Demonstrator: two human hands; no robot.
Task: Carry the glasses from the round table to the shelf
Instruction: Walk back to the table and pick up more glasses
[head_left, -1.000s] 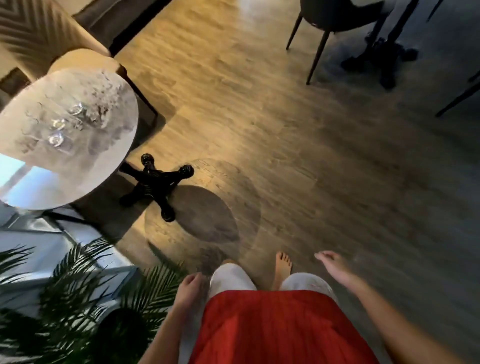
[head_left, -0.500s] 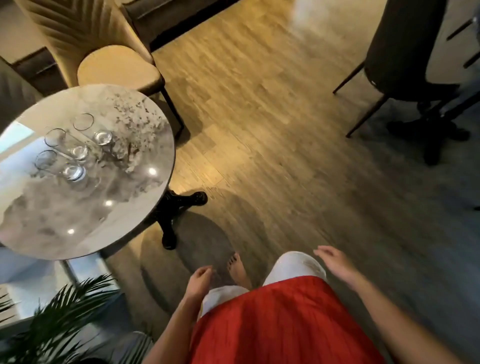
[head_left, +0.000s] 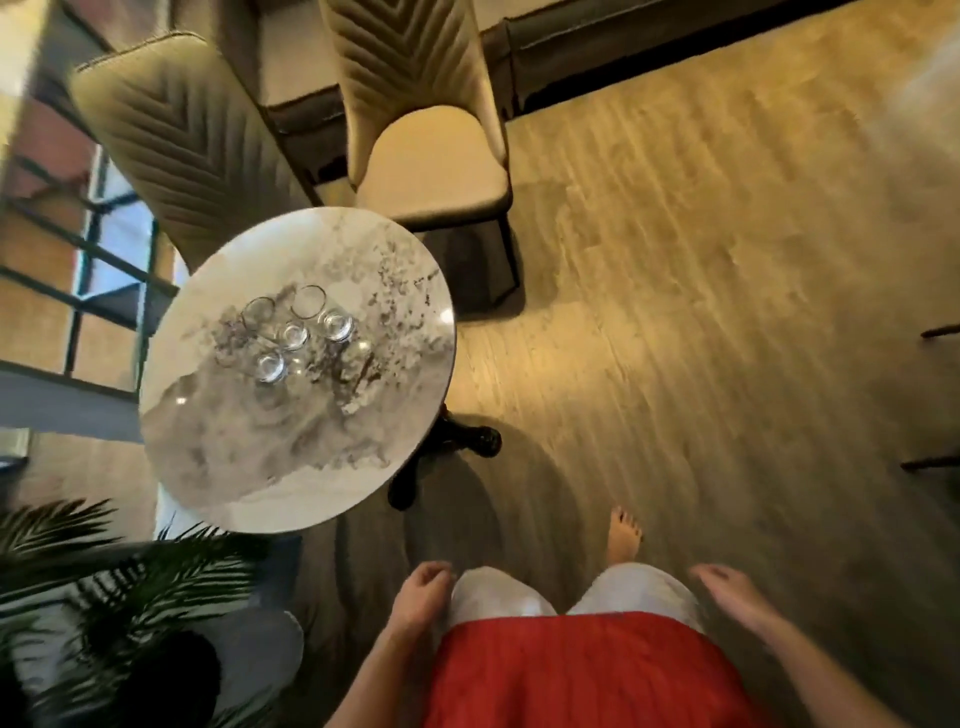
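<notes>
Potted palm (head_left: 104, 597), lower left. Round marble table (head_left: 270, 467): three clear drinking glasses (head_left: 296, 332), clustered upright and apparently empty. Your left hand (head_left: 421, 597): fingers loosely curled, holding nothing, beside your thigh. Your right hand (head_left: 727, 592): blurred, fingers loosely spread, holding nothing. Both well apart from the glasses.

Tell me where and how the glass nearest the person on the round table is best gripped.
Probably around its side wall, the hand coming from the near, open side of the round table. The nearest glass stands upright with clear marble in front; the other glasses crowd behind it. Both the left hand and right hand are empty.
</notes>
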